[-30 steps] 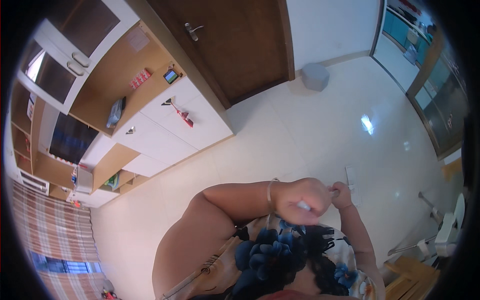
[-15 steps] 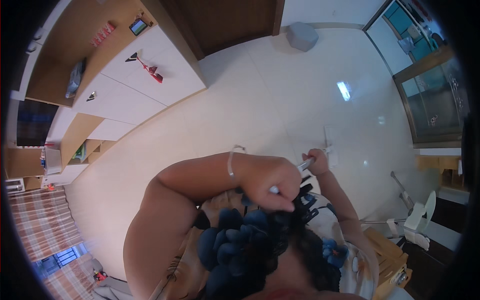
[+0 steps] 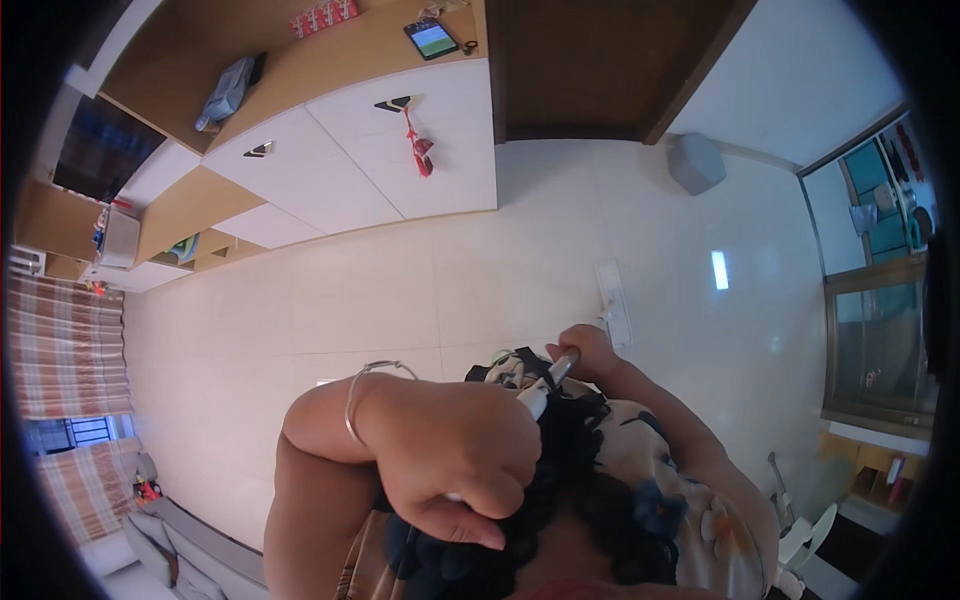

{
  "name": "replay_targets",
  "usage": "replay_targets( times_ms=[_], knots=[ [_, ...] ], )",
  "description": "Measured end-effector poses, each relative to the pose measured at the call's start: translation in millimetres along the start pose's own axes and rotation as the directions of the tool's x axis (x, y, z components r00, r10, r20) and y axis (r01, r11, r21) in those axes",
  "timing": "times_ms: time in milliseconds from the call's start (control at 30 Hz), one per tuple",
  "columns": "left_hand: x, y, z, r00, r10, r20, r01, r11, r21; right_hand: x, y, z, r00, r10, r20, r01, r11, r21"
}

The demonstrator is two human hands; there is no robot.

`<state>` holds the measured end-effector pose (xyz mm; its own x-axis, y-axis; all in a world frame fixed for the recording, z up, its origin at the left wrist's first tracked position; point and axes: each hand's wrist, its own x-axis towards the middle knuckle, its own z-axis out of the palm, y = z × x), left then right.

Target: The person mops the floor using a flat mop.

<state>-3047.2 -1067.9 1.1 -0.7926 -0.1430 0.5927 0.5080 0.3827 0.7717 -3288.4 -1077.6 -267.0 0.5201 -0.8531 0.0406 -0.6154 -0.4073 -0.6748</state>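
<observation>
A flat mop slants across my front, its white and silver pole (image 3: 562,370) gripped by both hands. My left hand (image 3: 455,455), with a bangle on its wrist, is closed round the pole's upper end close to my chest. Lower on the pole, my right hand (image 3: 590,350) is wrapped round the silver part. Beyond that hand the pale rectangular mop head (image 3: 615,300) lies flat on the glossy tiles. Hair and my left hand hide part of the pole.
Along the left runs a white and wood cabinet (image 3: 400,150) with a phone (image 3: 432,40) on top and a red ornament (image 3: 420,155) on a handle. A grey stool (image 3: 697,165) stands by the far wall. A glass sliding door (image 3: 875,340) and a pale green chair (image 3: 810,535) are on the right.
My view has turned, shifting the room. My left hand has come nearer and lower, and my right hand has moved left in view. The mop head appears further left, still flat on the tiles.
</observation>
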Motion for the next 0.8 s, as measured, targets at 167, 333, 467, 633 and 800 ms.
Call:
replay_targets(
  times_ms=[167,333,467,633,800],
  knots=[
    [-33,0,-37,0.995,0.017,-0.094,-0.016,1.000,0.014,58,-3,7,0.981,-0.071,0.180,0.066,0.997,0.029],
    [-45,-26,-80,0.970,0.123,-0.208,-0.158,0.975,-0.159,95,4,0,0.984,-0.041,0.172,0.037,0.999,0.031],
    [-38,-51,-111,0.956,0.119,-0.267,-0.170,0.970,-0.176,122,37,-12,0.985,-0.085,0.148,0.077,0.995,0.057],
    [-28,-114,-150,0.921,0.071,-0.383,-0.151,0.972,-0.183,153,106,-44,0.970,0.004,0.243,0.014,0.997,-0.073],
    [-22,-172,-191,0.888,-0.170,-0.427,0.091,0.975,-0.200,167,202,-67,0.979,0.088,0.184,-0.080,0.995,-0.052]
  ],
)
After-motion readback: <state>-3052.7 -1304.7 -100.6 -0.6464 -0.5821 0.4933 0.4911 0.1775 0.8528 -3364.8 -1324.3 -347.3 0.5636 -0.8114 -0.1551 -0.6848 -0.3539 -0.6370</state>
